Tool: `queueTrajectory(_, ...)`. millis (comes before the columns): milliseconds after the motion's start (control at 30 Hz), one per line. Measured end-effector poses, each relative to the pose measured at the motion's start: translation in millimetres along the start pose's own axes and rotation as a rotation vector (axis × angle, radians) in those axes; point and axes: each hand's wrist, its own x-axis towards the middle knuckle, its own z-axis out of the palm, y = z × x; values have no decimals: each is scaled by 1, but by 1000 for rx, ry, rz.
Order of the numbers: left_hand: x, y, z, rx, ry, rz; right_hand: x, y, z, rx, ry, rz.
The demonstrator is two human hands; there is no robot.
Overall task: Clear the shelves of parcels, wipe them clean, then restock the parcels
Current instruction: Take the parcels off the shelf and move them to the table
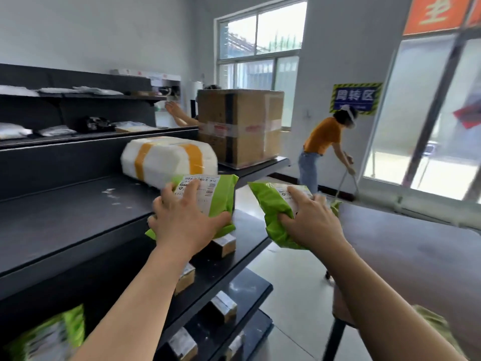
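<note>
Left hand (pixel 182 217) clamped on a green parcel (pixel 218 194), fingers spread over its label, thumb curled round the near edge; it's at the front edge of the dark shelf (pixel 65 217), can't tell if it's resting on it. Right hand (pixel 309 217) grips a second green parcel (pixel 270 201) in the air off the shelf end. White orange-taped parcel (pixel 166 157) sits just behind on the shelf.
</note>
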Motion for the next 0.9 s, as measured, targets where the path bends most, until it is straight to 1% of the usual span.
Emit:
queueTrajectory(267,-18,114,88,-60,-108,91,10,136,-35,-10,-1,185)
queueTrajectory(500,-45,207,173,-115,-194,145,7,251,-62,-84,9,314)
queueTrajectory(733,-70,272,242,-152,-280,217,3,334,-72,-145,5,443)
queueTrajectory(900,-72,303,288,-166,-329,248,9,379,-65,-188,6,531)
